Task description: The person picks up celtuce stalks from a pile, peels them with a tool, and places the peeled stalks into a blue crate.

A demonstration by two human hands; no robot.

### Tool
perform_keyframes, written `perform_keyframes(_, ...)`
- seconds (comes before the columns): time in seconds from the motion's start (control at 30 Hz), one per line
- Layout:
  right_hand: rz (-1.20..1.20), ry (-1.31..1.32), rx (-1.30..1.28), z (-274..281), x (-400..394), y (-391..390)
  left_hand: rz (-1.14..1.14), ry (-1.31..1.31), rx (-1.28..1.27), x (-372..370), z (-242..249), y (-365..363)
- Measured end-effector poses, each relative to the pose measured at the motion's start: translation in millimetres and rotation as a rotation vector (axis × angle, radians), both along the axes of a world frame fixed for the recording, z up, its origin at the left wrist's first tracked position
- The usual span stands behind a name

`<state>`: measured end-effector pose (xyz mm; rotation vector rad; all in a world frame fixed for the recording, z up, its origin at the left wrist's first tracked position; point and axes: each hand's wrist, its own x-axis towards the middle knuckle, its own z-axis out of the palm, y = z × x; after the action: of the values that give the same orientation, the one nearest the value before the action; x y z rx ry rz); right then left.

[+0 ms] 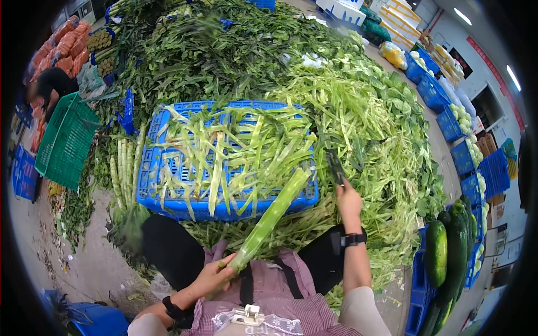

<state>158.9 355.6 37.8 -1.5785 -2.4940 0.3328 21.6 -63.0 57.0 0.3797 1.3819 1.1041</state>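
Note:
My left hand (214, 275) is closed around the lower end of a peeled celtuce stem (270, 219), pale green and slanting up to the right over my lap. The stem's upper end reaches the near right corner of an upturned blue plastic crate (224, 210). Long strips of celtuce peel (217, 168) lie strewn across the crate's top. To the right of the crate, my right hand (350, 206) grips a knife (335, 167) with a dark blade pointing up and away. The blade is apart from the stem.
A large heap of dark leaves (224, 61) and pale peel (375, 185) surrounds the crate. Several unpeeled stems (124, 168) stand at its left. A green basket (68, 140) is farther left, near another person (53, 87). Large green gourds (437, 252) and blue crates (434, 92) line the right.

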Motion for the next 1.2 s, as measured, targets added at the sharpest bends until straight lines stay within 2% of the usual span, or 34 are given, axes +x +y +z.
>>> perform_keyframes(0.03, 0.003, 0.001, 0.002, -2, 0, -6, 0.037, -0.136, 0.014, -3, 1, 0)
perform_keyframes(0.1, 0.17, 0.321, -0.006, -6, 12, -43, 0.123, -0.402, 0.05, -2, -8, 4)
perform_keyframes(0.17, 0.61, 0.368, 0.095, 6, 7, -109, 0.171, -0.554, 0.07, -4, -11, 12)
perform_keyframes(0.2, 0.776, 0.017, 0.089, 11, 5, -140, 0.171, -0.553, 0.07, -4, -16, 11)
perform_keyframes(0.23, 1.03, 0.185, 0.039, 7, 14, -160, 0.149, -0.579, -0.05, -3, -27, 10)
perform_keyframes(0.27, 1.169, 0.333, 0.08, 4, 11, -171, 0.13, -0.605, -0.171, -3, -31, 10)
perform_keyframes(0.33, 1.067, 0.198, 0.154, 7, 5, -155, 0.12, -0.584, -0.099, -3, -34, 5)
perform_keyframes(0.37, 0.853, -0.064, 0.154, -3, -2, -139, 0.12, -0.591, -0.021, -3, -32, 6)
perform_keyframes(0.4, 0.565, -0.184, 0.077, 6, -10, -112, 0.122, -0.598, 0.064, -3, -32, 8)
perform_keyframes(0.43, 0.432, 0.394, 0.179, -18, 1, -76, 0.081, -0.572, 0.089, -3, -31, 10)
perform_keyframes(0.47, 0.225, 0.327, 0.197, -27, 5, -44, 0.079, -0.568, 0.098, -2, -31, 10)
perform_keyframes(0.5, -0.021, 0.216, 0.067, -28, 9, -24, 0.092, -0.588, 0.102, 0, -32, 8)
perform_keyframes(0.53, -0.031, 0.304, 0.078, -25, 17, -20, 0.105, -0.606, 0.103, -2, -32, 7)
perform_keyframes(0.6, 0.184, 0.485, 0.099, -18, 17, -54, 0.119, -0.657, 0.126, -7, -27, 10)
perform_keyframes(0.67, 0.468, 0.419, 0.071, -7, 12, -110, 0.141, -0.719, 0.135, -4, -30, 5)
perform_keyframes(0.73, 0.914, 0.246, 0.055, 1, 12, -158, 0.149, -0.847, 0.123, -8, -48, 4)
perform_keyframes(0.8, 1.193, 0.295, 0.098, 2, 8, -167, 0.111, -0.949, 0.127, -9, -60, 2)
perform_keyframes(0.83, 1.056, 0.158, 0.113, 7, 7, -156, 0.146, -0.97, 0.109, -7, -63, -1)
perform_keyframes(0.87, 0.818, -0.11, 0.049, 0, -4, -133, 0.178, -0.991, 0.09, -6, -60, -3)
perform_keyframes(0.9, 0.497, 0.098, 0.069, 1, -5, -108, 0.181, -0.983, 0.096, -5, -56, -1)
perform_keyframes(0.93, 0.34, 0.343, 0.232, -33, 9, -66, 0.18, -0.982, 0.101, -3, -52, 0)
perform_keyframes(1.0, -0.059, 0.347, 0.068, -41, 24, -19, 0.169, -0.787, 0.039, -1, -44, 3)
perform_keyframes(1.07, 0.011, 0.474, -0.05, -17, 23, -44, 0.164, -0.699, 0.059, -6, -28, 12)
perform_keyframes(1.13, 0.436, 0.348, 0.131, -2, 15, -96, 0.167, -0.634, 0.05, 0, -24, 10)
perform_keyframes(1.2, 0.807, 0.171, 0.144, 22, 7, -142, 0.123, -0.506, 0.059, -1, -24, 12)
